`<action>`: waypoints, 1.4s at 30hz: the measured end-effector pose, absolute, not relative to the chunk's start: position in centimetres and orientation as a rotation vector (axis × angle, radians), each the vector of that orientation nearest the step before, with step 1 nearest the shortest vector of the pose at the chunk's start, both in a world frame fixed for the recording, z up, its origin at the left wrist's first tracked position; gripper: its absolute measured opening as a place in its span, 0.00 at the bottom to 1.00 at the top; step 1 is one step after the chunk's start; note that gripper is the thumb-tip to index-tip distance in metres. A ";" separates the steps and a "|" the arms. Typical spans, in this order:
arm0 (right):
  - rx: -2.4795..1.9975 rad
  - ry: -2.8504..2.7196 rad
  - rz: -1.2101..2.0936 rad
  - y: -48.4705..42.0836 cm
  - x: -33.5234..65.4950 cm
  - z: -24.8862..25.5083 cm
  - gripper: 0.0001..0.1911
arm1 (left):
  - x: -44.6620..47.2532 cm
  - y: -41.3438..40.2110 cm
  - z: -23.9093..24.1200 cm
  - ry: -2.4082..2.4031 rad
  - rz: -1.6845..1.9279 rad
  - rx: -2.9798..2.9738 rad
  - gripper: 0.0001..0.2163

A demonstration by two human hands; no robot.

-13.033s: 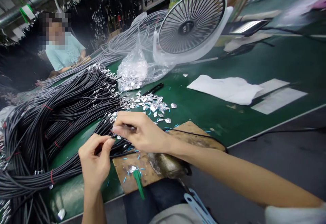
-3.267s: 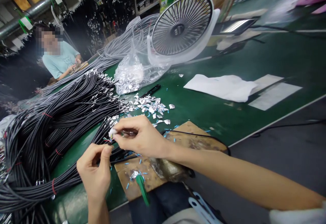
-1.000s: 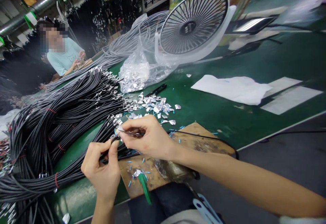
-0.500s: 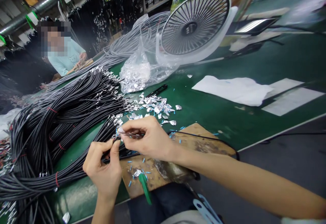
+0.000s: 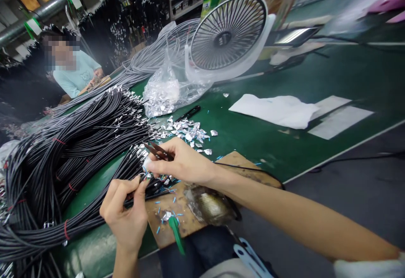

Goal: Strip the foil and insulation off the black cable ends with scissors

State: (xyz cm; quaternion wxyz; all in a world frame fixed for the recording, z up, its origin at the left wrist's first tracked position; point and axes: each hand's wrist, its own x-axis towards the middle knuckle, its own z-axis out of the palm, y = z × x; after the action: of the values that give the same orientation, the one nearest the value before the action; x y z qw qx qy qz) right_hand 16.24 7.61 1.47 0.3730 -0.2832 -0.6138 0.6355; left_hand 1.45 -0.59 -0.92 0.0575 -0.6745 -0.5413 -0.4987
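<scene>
My left hand (image 5: 125, 206) pinches the end of a black cable between thumb and forefinger. Thin wires and a bit of foil (image 5: 147, 176) stick out at its fingertips. Just above and to the right, my right hand (image 5: 182, 162) grips dark tweezers (image 5: 160, 151), whose tips point up and left and stand apart. Something white (image 5: 146, 164) covers the right thumb's tip. Black cables (image 5: 95, 130) with silver ends lie in bundles beside my left hand, some tied with red bands. Cables and colored wires partly show beneath my hands.
Foil scraps (image 5: 190, 132) lie on the green table (image 5: 265, 151) near a clear bag (image 5: 164, 92) and a fan (image 5: 226, 35). A brown board (image 5: 164, 231) carries blue bits and a green-handled tool (image 5: 176, 235). White sheets (image 5: 275, 109) lie right. A co-worker (image 5: 77, 73) sits at far left.
The tweezers have lifted from the cable end and turned upward, their tips now showing apart. The wires at my left fingertips are more exposed. The whole view has shifted slightly.
</scene>
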 end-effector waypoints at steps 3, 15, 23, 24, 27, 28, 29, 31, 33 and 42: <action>-0.760 -1.555 1.628 8.0 16.5 1.5 0.10 | 1.4 -0.4 -0.9 -1.577 -1.527 -2.033 0.05; -0.650 -1.504 1.722 8.3 17.4 1.8 0.09 | 1.1 -0.7 -0.3 -1.678 -1.461 -2.122 0.05; -0.509 -1.541 1.646 8.4 17.4 1.6 0.07 | 1.2 -0.8 0.0 -1.775 -1.362 -2.054 0.06; -0.496 -1.546 1.649 8.3 17.3 1.5 0.07 | 1.2 -0.8 0.1 -1.778 -1.351 -2.054 0.06; -0.466 -1.563 1.642 8.2 17.3 1.4 0.08 | 1.1 -0.8 0.2 -1.764 -1.343 -2.060 0.07; -0.461 -1.571 1.626 8.1 17.2 1.3 0.08 | 1.1 -0.8 0.2 -1.758 -1.343 -2.063 0.07; -0.460 -1.581 1.604 8.1 17.2 1.3 0.08 | 1.1 -0.8 0.2 -1.749 -1.344 -2.064 0.07; -0.465 -1.602 1.565 8.0 17.2 1.3 0.07 | 1.1 -0.8 0.1 -1.741 -1.327 -2.062 0.06; -0.471 -1.616 1.553 8.0 17.1 1.3 0.06 | 1.1 -0.8 0.1 -1.755 -1.299 -2.052 0.06; -0.495 -1.576 1.606 7.9 17.2 1.5 0.07 | 1.1 -0.9 -0.3 -1.793 -1.374 -2.059 0.06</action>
State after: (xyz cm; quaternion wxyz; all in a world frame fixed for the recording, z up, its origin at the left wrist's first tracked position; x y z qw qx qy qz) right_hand 17.17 7.87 1.45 0.4067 -0.1963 -0.6251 0.6367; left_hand 1.12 -0.91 -0.28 0.0426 -0.6729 -0.5863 -0.4490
